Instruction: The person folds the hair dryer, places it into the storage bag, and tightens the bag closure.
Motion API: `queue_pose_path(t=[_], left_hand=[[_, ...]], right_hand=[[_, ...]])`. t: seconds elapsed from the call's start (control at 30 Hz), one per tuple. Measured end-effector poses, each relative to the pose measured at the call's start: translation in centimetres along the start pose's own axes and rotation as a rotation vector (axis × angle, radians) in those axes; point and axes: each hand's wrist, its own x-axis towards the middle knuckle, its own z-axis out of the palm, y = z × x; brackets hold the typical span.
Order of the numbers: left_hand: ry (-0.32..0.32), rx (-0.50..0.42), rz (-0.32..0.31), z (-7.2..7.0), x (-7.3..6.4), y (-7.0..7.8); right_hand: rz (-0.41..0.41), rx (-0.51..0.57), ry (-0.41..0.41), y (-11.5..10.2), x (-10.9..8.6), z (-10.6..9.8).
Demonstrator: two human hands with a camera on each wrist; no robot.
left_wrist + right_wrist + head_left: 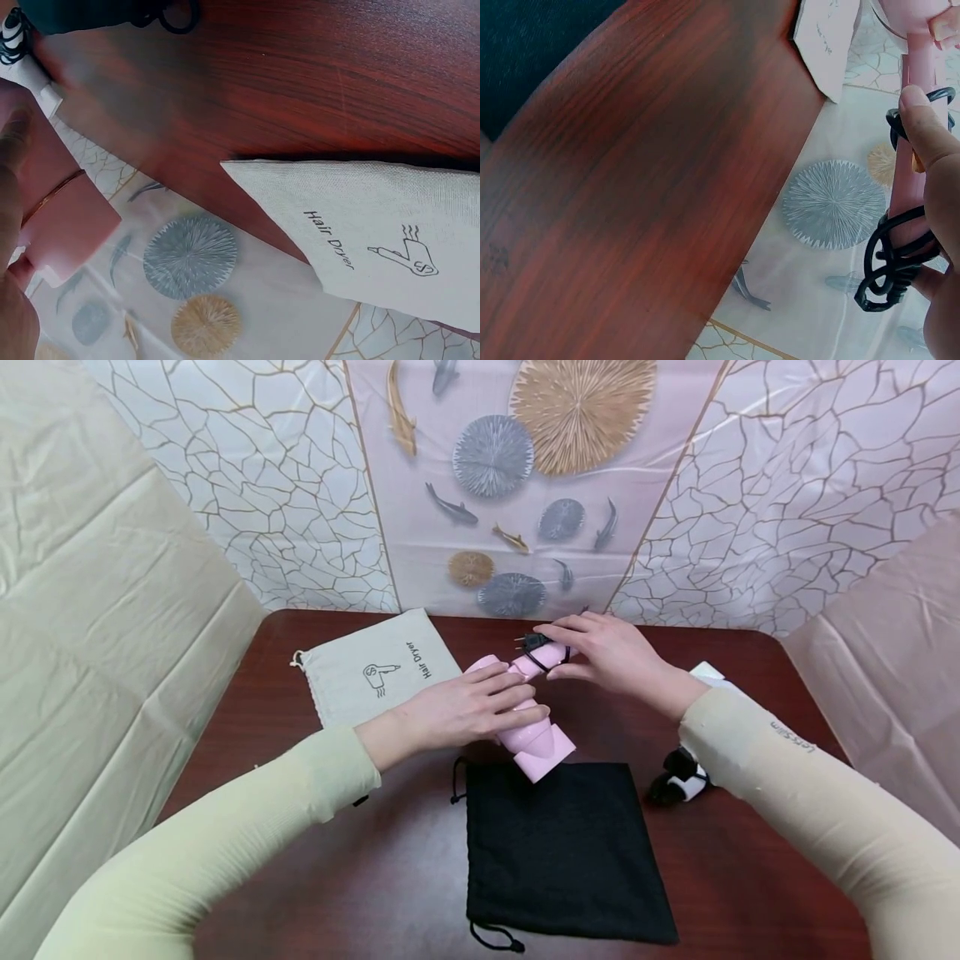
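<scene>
The hair dryer [528,739] looks smooth plastic, the black bag [562,852] matt cloth, the table [375,877] glossy wood.

There is room to pass over bare worktop [360,877] between the left sleeve [225,835] and black pouch [562,860]; only a narrow gap separates pouch from black-and-white bundle [688,783]; beyond, the pink hair dryer [536,746], held by left grip [471,703] and right grip [613,652], blocks the middle

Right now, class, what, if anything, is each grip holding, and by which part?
A pink hair dryer: the left grip holds it by the barrel, the right grip by the handle.
</scene>
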Motion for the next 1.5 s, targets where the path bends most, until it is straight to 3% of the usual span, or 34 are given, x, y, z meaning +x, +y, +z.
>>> queue_pose_path(t=[0.57, 0.7, 0.83, 1.03, 1.23, 1.5], left_hand=[[-0.002, 0.004, -0.024, 0.3, 0.0, 0.4], [0.001, -0.029, -0.071, 0.2, 0.4, 0.4], [0.002, -0.062, -0.117, 0.1, 0.8, 0.3], [-0.021, -0.091, -0.096, 0.1, 0.7, 0.3], [-0.017, -0.059, -0.07, -0.1, 0.3, 0.2], [-0.02, -0.031, -0.033, -0.4, -0.3, 0.1]], right_hand=[[0.033, -0.004, 0.116, -0.7, -1.3, 0.6], [0.084, -0.015, 0.133, -1.3, -1.5, 0.8], [0.162, -0.003, 0.084, -1.8, -1.3, 0.7], [0.21, 0.137, -0.051, -1.5, -1.8, 0.1], [0.162, 0.3, -0.081, -0.7, -2.9, -0.5], [0.067, 0.349, -0.094, -0.6, -3.2, -1.3]])
